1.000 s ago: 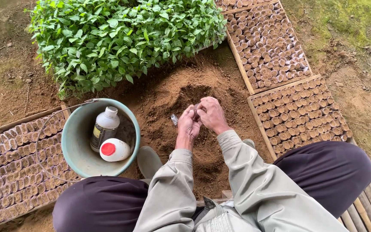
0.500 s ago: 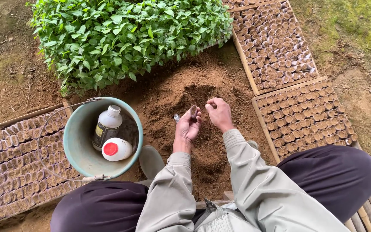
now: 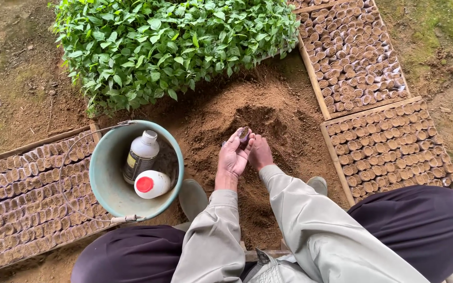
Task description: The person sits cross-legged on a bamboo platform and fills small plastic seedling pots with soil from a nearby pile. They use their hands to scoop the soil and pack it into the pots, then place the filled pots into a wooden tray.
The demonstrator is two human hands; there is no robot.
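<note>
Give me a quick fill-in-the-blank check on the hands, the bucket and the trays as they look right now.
1. The left hand holds a small soil-filled pot at its ____.
2. The green bucket holds ____ plastic bottles.
3. The lying bottle has a ____ cap.
4. The right hand rests over the mound of loose ____.

Missing words: fingertips; two; red; soil

A small clear bag (image 3: pixel 244 134), partly filled with brown soil, stands upright at the left fingertips, mouth open upward, above the loose soil heap (image 3: pixel 247 112).
</note>
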